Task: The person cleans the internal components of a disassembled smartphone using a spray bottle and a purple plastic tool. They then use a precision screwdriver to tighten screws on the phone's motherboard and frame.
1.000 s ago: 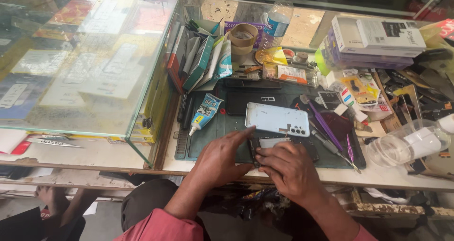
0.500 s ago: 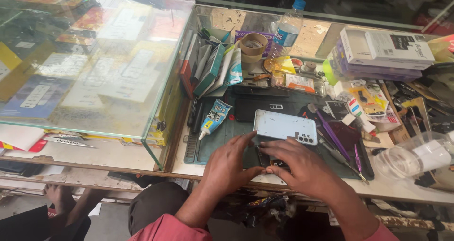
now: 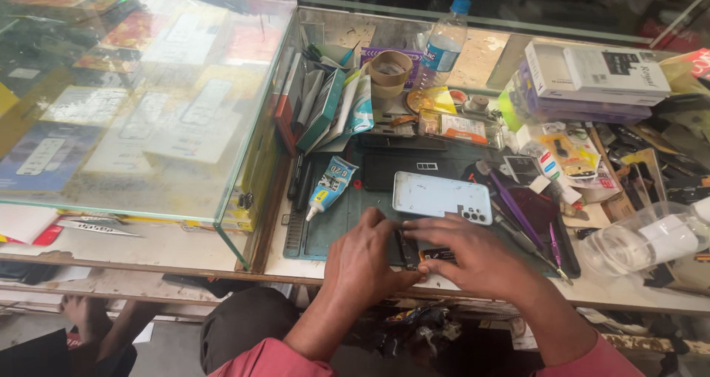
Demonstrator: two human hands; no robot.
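Observation:
My left hand [image 3: 366, 262] and my right hand [image 3: 473, 257] rest side by side on a dark green work mat [image 3: 333, 225] at the counter's front edge. Between their fingertips lies a small dark phone part [image 3: 425, 255] with an orange patch; both hands press or pinch it, and most of it is hidden. Just beyond the fingers lies a pale blue phone back cover [image 3: 441, 197], camera holes at its right end. A blue glue tube [image 3: 330, 187] lies on the mat to the left.
A glass display case [image 3: 140, 96] fills the left. Behind the mat stand a plastic bottle [image 3: 442, 46], a tape roll [image 3: 390, 68] and upright packets. White boxes [image 3: 592, 74], purple tools [image 3: 515, 208] and a clear plastic tub [image 3: 640, 244] crowd the right.
The camera has shifted, so everything sits lower right in view. Both hands stay on the small part by the mat's front edge; the right fingers have closed in over it.

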